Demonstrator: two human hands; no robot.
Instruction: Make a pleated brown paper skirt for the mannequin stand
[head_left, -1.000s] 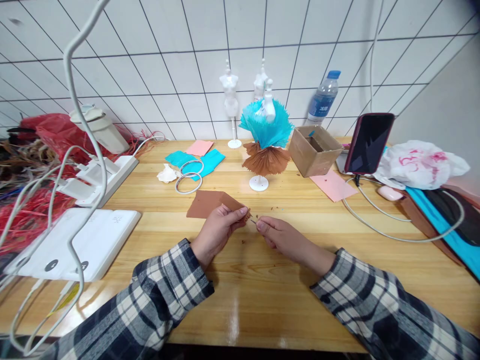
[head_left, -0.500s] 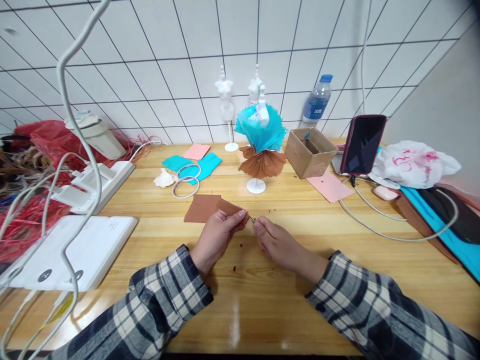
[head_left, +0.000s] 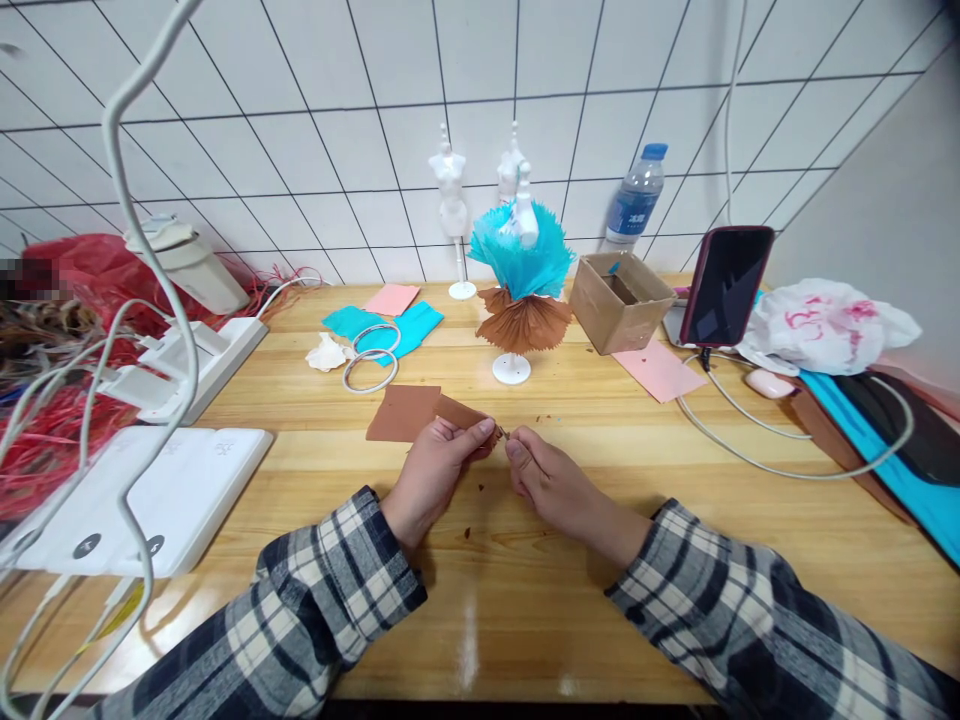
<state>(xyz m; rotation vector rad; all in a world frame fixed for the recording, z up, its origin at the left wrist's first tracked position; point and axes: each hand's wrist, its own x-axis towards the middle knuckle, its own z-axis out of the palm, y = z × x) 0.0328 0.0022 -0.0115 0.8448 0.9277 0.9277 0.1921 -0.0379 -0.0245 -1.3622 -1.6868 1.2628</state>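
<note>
My left hand [head_left: 436,468] pinches a folded strip of brown paper [head_left: 457,411] between thumb and fingers; its right end has a small jagged edge. Closed around small scissors [head_left: 502,433], my right hand [head_left: 549,476] meets that end of the strip. Only the thin metal tips show; the handles are hidden in the fist. Behind my left hand lies a flat brown paper piece [head_left: 401,413]. Farther back stands a white mini dress form [head_left: 511,369] wearing pleated blue paper [head_left: 520,262] above pleated brown paper [head_left: 523,322].
Two rings [head_left: 370,371] lie on blue paper [head_left: 412,330] at the back left. A cardboard box [head_left: 626,310], a bottle [head_left: 636,200] and a propped phone [head_left: 726,285] stand at right. White power banks [head_left: 150,490] and cables [head_left: 187,330] occupy the left. Tiny brown scraps dot the table.
The scissor tips have shifted slightly at the strip's jagged end, and my right hand sits a touch closer to it. The view has tilted very slightly.
</note>
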